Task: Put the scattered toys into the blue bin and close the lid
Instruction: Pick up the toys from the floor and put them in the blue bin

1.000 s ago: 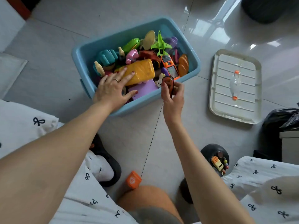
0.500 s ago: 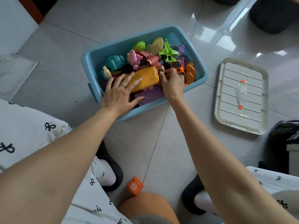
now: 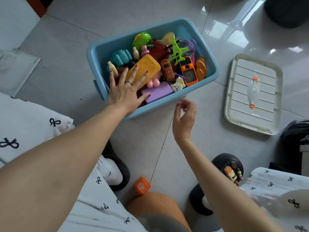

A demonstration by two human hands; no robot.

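The blue bin (image 3: 212, 64) stands on the tiled floor, full of several plastic toys. Among them are a yellow block (image 3: 147, 67), an orange toy car (image 3: 167, 71), an orange toy phone (image 3: 189, 71) and a green plane (image 3: 178, 52). My left hand (image 3: 127, 91) lies flat with spread fingers on the yellow block, at the bin's near-left corner. My right hand (image 3: 184, 118) hovers empty just in front of the bin's near wall, fingers loosely curled. The white lid (image 3: 234, 91) lies upside down on the floor to the right of the bin. An orange toy cube (image 3: 142, 185) sits on the floor near my knee.
My legs in bow-print fabric and black slippers (image 3: 228, 162) frame the lower view, one slipper with small charms. A black bag (image 3: 294, 139) sits at the right edge. A dark round object (image 3: 287, 10) is at the top right.
My right hand put the brown-orange toy car into the bin, then drew back out empty toward me. My left hand stayed pressed on the yellow block.
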